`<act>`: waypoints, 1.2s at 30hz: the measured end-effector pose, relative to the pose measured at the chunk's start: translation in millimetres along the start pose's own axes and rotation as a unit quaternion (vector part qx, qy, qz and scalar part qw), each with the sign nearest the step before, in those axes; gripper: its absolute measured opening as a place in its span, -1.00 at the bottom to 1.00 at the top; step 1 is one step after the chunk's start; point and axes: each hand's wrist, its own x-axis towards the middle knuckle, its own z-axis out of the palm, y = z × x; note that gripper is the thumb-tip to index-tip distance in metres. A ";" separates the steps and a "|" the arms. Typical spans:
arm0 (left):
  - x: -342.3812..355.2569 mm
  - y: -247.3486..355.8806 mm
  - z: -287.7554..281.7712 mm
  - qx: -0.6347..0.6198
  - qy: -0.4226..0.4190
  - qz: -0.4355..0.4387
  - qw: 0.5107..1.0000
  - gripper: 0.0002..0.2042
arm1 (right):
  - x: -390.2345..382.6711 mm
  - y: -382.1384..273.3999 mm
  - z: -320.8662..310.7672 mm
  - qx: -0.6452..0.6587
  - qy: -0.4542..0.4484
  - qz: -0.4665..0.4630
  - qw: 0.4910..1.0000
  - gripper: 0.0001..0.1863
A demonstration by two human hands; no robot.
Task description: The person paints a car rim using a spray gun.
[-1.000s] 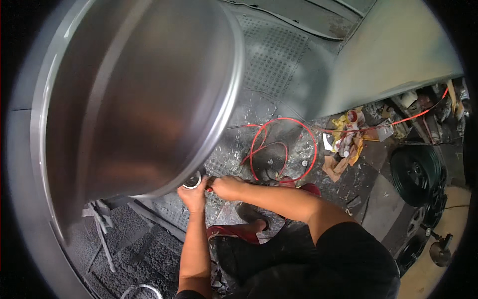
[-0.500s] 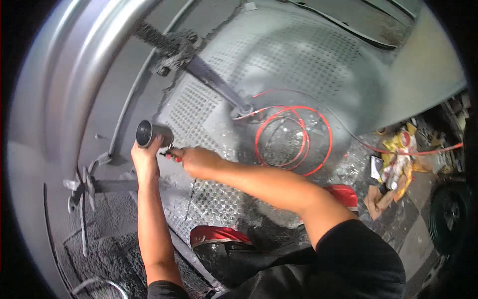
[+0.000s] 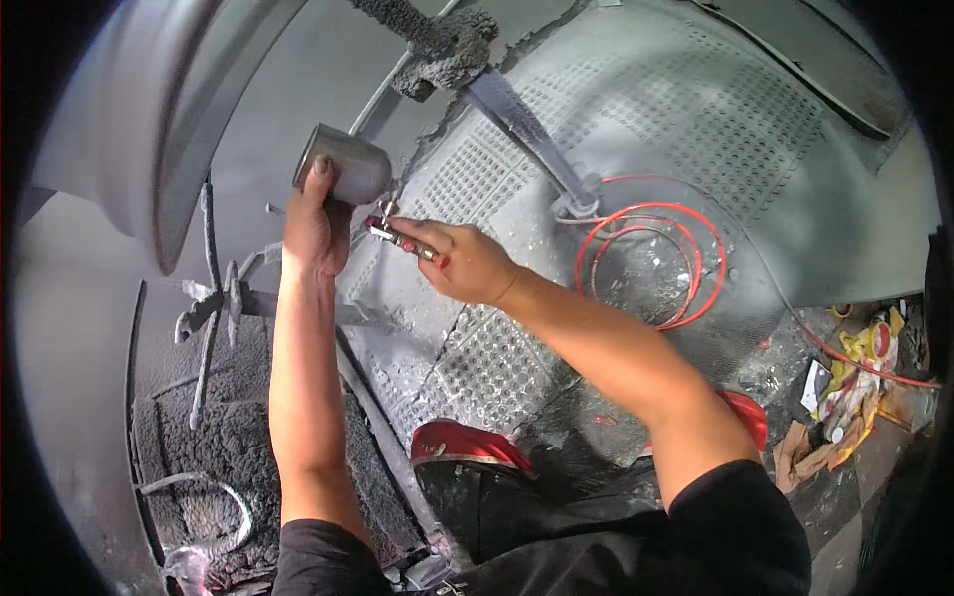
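Observation:
My left hand [image 3: 316,233] grips a grey metal cup [image 3: 353,167], thumb laid along its side. The cup is tilted, its wide end toward the upper left. At its narrow end a short neck joins it to a small metal spray gun [image 3: 405,239] with red parts. My right hand [image 3: 475,262] is closed around the spray gun, just right of and below the cup. Most of the gun's handle is hidden by that hand.
A crusted metal stand [image 3: 517,129] rises ahead. A red hose [image 3: 722,253] lies coiled on the perforated mat [image 3: 497,370], trailing right. A large curved grey panel [image 3: 129,119] fills the upper left. Crumpled litter [image 3: 853,397] lies at right; crusted dark material [image 3: 214,447] at lower left.
Both hands have raised the cup and spray gun up and slightly right in view. The cup has turned, now showing its side instead of its dark round end. The view has shifted.

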 end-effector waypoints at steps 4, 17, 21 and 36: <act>-10.4 6.8 4.8 -0.010 0.035 0.039 0.999 -0.53 | 11.1 -14.8 -11.3 0.026 -0.025 0.036 0.999 -0.41; -82.1 57.4 -5.9 0.346 0.137 0.643 0.669 -0.63 | 58.1 -53.8 -22.9 0.136 0.075 -0.060 0.986 -0.60; -56.3 62.4 -51.2 0.250 0.241 0.546 0.763 -0.66 | 72.0 -73.6 -37.0 0.155 0.112 -0.099 0.976 -0.64; -18.9 53.8 -17.7 0.246 0.275 0.539 0.758 -0.76 | 86.7 -89.9 -79.9 0.143 0.172 -0.123 0.967 -0.71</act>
